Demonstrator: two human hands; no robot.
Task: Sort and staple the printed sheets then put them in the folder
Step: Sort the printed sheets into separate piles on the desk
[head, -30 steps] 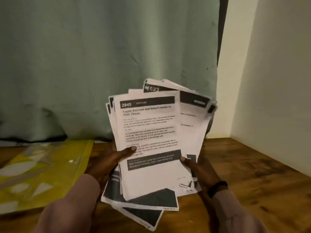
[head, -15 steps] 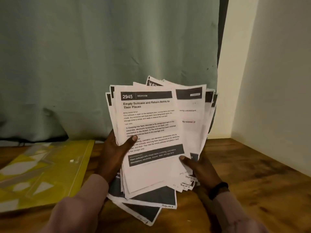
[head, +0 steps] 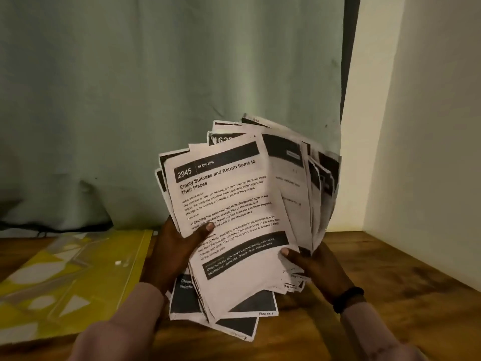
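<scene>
Both hands, left hand [head: 177,246] and right hand [head: 316,264], pinch the printed sheets [head: 229,217]; stack now tilted and fanned wider; sorting under way; folder [head: 78,269] untouched.

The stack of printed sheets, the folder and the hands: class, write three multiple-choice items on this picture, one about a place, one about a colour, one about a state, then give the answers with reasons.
1. Where does the folder lie?
A. On the table, left of the sheets
B. Against the right wall
C. Under the sheets

2. What colour is the folder?
A. Red
B. Yellow
C. Blue

3. How is the stack of printed sheets held?
A. Lying flat, untouched
B. By one hand only
C. Fanned out, gripped by both hands

Answers:
1 A: it lies flat on the wood at the picture's left.
2 B: its cover is yellow with pale shapes.
3 C: the left hand and right hand each have a thumb on the top sheet.
</scene>
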